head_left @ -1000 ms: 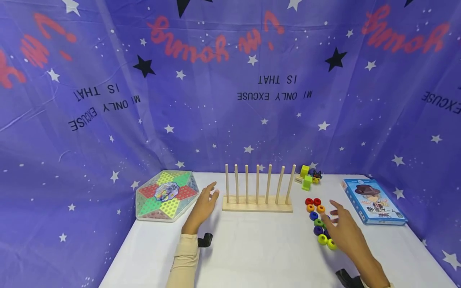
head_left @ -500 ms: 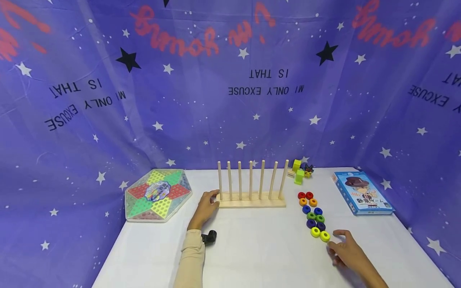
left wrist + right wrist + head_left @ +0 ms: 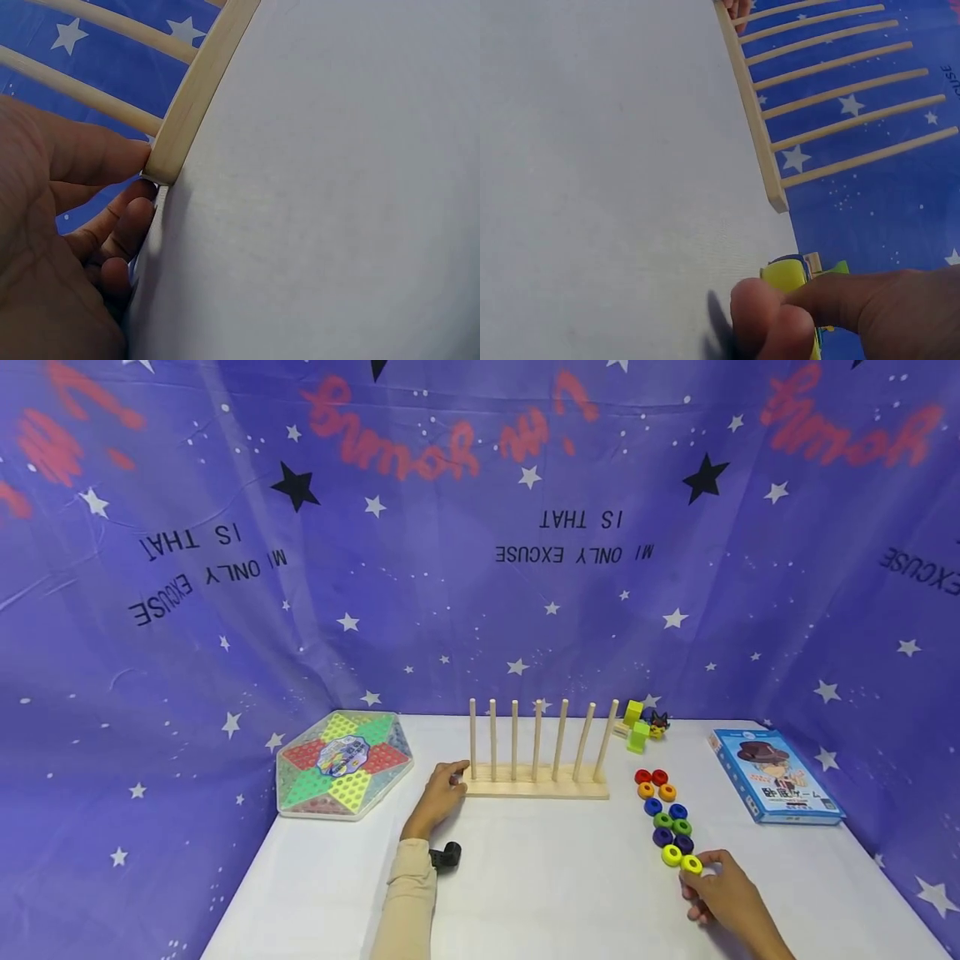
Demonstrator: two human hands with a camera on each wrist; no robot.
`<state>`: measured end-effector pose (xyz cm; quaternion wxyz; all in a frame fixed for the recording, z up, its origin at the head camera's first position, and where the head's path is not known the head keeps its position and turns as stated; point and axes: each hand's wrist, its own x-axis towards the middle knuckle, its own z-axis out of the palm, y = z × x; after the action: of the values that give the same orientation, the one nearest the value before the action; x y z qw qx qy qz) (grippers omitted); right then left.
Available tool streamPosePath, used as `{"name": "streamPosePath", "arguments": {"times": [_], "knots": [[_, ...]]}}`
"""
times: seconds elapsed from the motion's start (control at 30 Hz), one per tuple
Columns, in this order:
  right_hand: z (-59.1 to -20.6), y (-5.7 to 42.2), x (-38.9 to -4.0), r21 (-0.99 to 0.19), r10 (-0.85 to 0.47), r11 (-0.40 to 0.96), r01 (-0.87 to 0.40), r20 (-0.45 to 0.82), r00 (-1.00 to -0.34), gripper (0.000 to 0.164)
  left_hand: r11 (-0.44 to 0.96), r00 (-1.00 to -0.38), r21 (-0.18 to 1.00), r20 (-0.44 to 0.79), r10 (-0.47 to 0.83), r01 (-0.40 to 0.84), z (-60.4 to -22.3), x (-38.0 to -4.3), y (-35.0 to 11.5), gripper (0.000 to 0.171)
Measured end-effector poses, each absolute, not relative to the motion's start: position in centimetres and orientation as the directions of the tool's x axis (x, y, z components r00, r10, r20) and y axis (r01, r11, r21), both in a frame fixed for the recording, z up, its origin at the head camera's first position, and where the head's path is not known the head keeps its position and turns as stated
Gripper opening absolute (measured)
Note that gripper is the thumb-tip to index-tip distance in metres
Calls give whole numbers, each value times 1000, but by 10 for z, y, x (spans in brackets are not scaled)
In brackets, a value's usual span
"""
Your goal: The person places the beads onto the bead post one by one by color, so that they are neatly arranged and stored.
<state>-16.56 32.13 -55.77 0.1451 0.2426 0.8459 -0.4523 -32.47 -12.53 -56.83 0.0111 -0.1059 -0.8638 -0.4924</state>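
A wooden peg stand (image 3: 536, 788) with a row of several upright pegs stands toward the back of the white table. At the left end of its base, my left hand (image 3: 437, 802) grips the wood; the left wrist view shows fingertips against the end of the base (image 3: 184, 112). My right hand (image 3: 729, 897) pinches a yellow bead (image 3: 692, 865) with a hole through it, between thumb and forefinger. In the right wrist view the fingers partly cover this yellow bead (image 3: 784, 274). A second yellow bead (image 3: 671, 856) lies right beside it, at the near end of two rows of coloured beads.
Beyond lie purple, green, blue, orange (image 3: 667, 792) and red beads (image 3: 643, 777) in pairs. A blue game box (image 3: 776, 777) is at right, a hexagonal Chinese checkers set (image 3: 345, 764) at left. Green blocks (image 3: 638, 737) and a small figure (image 3: 658, 725) sit at the back.
My left hand has moved onto the left end of the peg stand. My right hand has drawn back from over the beads to the near end and taken hold of a yellow bead.
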Motion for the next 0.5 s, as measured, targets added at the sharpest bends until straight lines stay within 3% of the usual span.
{"name": "streamPosePath", "arguments": {"times": [0.17, 0.27, 0.5], "knots": [[-553, 318, -160, -681, 318, 492, 542, -439, -840, 65, 489, -978, 852, 110, 177, 184, -570, -325, -126, 46], [-531, 315, -158, -683, 346, 540, 491, -352, -870, 66, 488, -972, 847, 128, 197, 210, -571, -325, -127, 47], [-428, 273, -193, -724, 211, 677, 133, 18, -977, 66, 479, -974, 853, 138, 179, 209, -571, -325, -128, 48]]}}
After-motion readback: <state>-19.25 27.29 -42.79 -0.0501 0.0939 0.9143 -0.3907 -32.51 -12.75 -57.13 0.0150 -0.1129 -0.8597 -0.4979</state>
